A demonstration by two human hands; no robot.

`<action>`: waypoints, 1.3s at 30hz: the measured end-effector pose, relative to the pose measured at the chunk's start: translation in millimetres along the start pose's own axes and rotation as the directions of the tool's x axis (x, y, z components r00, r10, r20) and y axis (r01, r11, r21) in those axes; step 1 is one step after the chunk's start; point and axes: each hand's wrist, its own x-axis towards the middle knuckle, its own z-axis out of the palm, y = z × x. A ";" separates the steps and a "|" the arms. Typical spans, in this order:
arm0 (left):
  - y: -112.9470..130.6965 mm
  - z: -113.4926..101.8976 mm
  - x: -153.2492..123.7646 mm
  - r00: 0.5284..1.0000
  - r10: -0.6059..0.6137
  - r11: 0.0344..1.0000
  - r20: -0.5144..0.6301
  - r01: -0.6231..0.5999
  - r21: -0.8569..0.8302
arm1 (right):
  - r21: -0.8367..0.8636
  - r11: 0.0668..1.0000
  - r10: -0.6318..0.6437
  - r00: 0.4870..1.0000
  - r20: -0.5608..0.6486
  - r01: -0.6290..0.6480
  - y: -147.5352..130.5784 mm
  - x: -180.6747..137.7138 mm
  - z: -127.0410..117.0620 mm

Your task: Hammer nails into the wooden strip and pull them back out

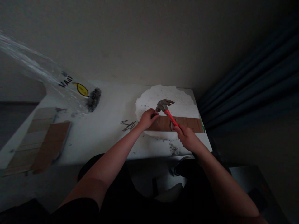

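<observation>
My right hand [187,137] is wrapped round the red handle of a claw hammer [166,109]. The hammer's grey steel head sits just above the left end of a brown wooden board [187,123]. That board lies on a white foam slab [163,93] on the white table [105,133]. My left hand [147,118] rests on the board's left end, fingers pinched right under the hammer head. What they pinch is too small to make out.
Several loose dark nails [128,125] lie on the table left of my left hand. A clear plastic bag [58,84] with a yellow label lies at the far left. Wooden boards [42,141] are stacked at the left edge. A dark curtain [252,84] hangs on the right.
</observation>
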 end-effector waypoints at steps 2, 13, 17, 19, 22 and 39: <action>1.0 -0.5 0.1 1.000 -0.023 0.999 0.008 0.023 0.031 | -0.014 1.000 0.009 1.000 0.016 -0.009 1.4 1.0 0.8; -0.2 0.0 0.6 1.000 -0.019 1.000 -0.002 0.019 0.023 | -0.034 0.999 0.018 0.999 0.038 -0.017 3.8 2.2 1.2; 1.2 -0.5 -0.6 1.000 0.000 1.000 -0.004 0.000 -0.004 | 0.007 1.000 0.002 1.000 0.015 -0.002 5.4 2.3 0.1; 1.3 -0.2 -1.9 1.000 -0.021 0.999 -0.012 0.020 -0.039 | 0.009 1.000 0.005 1.000 0.013 -0.005 6.2 2.4 0.3; -0.3 1.2 -3.0 0.996 -0.075 0.986 -0.045 0.067 -0.151 | -0.017 1.000 0.024 0.999 0.035 -0.023 7.6 3.4 2.7; 0.2 1.1 -0.6 0.979 -0.169 0.922 -0.114 0.116 -0.369 | -0.025 0.999 0.022 1.000 -0.012 -0.022 4.4 3.0 -0.8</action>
